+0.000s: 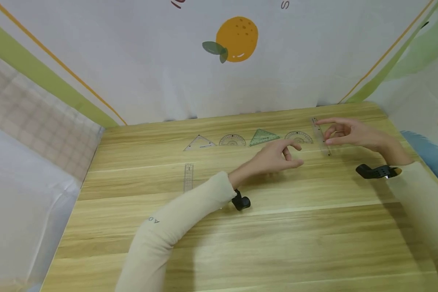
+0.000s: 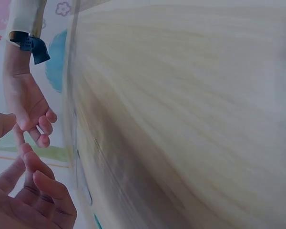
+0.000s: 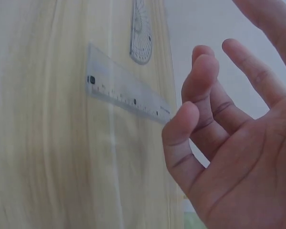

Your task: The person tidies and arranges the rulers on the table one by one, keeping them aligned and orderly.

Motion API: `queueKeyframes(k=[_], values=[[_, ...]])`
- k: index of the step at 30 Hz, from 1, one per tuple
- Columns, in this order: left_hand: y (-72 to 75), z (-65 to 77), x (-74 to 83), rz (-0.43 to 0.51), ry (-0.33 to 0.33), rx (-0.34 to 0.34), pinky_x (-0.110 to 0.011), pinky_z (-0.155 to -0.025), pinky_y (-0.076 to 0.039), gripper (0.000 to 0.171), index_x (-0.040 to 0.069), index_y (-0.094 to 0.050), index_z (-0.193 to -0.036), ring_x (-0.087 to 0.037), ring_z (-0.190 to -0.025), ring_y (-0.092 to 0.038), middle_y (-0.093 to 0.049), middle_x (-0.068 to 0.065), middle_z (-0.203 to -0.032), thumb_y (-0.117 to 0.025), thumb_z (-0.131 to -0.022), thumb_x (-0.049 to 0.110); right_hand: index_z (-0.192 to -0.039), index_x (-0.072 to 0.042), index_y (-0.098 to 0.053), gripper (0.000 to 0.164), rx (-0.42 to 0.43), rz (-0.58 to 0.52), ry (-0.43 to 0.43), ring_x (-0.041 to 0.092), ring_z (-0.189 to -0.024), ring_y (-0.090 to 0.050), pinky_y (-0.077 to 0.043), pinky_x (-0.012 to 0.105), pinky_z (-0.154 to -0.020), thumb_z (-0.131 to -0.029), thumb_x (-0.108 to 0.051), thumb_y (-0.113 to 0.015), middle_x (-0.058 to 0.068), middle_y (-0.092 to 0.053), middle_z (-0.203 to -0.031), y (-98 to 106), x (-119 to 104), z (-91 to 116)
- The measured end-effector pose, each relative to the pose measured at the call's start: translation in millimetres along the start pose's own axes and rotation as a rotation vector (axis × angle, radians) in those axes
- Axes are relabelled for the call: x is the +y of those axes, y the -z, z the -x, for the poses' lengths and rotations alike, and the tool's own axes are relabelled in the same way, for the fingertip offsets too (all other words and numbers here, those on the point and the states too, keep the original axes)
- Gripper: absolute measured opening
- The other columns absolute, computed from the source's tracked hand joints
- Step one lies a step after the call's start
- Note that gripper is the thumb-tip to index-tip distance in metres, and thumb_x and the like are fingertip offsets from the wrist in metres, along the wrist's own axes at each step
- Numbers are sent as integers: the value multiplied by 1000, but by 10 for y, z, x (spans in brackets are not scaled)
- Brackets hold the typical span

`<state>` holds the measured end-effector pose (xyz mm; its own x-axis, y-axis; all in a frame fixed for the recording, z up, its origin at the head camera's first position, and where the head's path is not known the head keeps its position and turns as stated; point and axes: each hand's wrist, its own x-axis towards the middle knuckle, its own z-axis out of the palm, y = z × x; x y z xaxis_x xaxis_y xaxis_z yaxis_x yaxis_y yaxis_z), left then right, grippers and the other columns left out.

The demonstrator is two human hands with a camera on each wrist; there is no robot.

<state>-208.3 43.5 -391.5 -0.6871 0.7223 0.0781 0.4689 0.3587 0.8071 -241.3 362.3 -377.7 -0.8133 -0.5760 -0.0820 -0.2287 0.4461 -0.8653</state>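
My right hand hovers beside a clear ruler at the right of the row, its index finger stretched across the ruler's far end in the head view. The right wrist view shows that ruler lying flat, apart from the loosely bent fingers. My left hand is over the table in front of a clear protractor and a green set square, fingers loosely bent and holding nothing. In the left wrist view, both the left hand and right hand appear.
Farther left along the back lie another clear protractor and a clear set square. A second ruler lies nearer, partly behind my left sleeve. A printed white cloth hangs behind the wooden table.
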Motion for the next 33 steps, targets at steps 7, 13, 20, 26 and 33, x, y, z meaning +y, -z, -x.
queueKeyframes(k=[7, 13, 20, 26, 33], values=[[-101, -181, 31, 37, 39, -8, -24, -63, -48, 46, 10, -61, -134, -15, -63, -58, -63, 1, -86, -74, -96, 32, -155, -6, -38, 62, -17, 10, -42, 30, -99, -62, -53, 37, -76, -99, 1, -65, 30, -59, -114, 88, 45, -3], [-225, -340, -11, 72, 79, 63, -25, -62, -47, 48, 11, -62, -131, -14, -62, -56, -62, 0, -80, -78, -93, 35, -154, -4, -38, 60, -29, 17, -82, 22, -105, -61, -53, 36, -82, -100, -1, -63, 30, -59, -117, 170, 66, 3], [-351, -454, -7, 68, 34, 110, -19, -74, -46, 50, 7, -62, -133, -12, -64, -58, -63, 1, -76, -78, -92, 32, -154, -6, -41, 56, -53, 7, -104, 23, -99, -61, -52, 37, -73, -102, -3, -61, 28, -59, -117, 238, 83, -18], [-463, -528, 14, 47, 68, 181, -18, -69, -45, 51, 12, -63, -134, -7, -68, -58, -62, 4, -78, -79, -91, 35, -153, -11, -44, 54, -77, -4, -79, 27, -95, -60, -51, 37, -70, -102, -1, -59, 25, -61, -116, 271, 109, -49], [-593, -576, 7, 22, 124, 301, -22, -57, -46, 51, 19, -64, -132, -5, -64, -54, -60, 9, -80, -80, -89, 41, -152, -8, -45, 53, -34, 31, -132, 30, -95, -60, -51, 37, -72, -102, -6, -62, 24, -61, -117, 283, 115, -96]])
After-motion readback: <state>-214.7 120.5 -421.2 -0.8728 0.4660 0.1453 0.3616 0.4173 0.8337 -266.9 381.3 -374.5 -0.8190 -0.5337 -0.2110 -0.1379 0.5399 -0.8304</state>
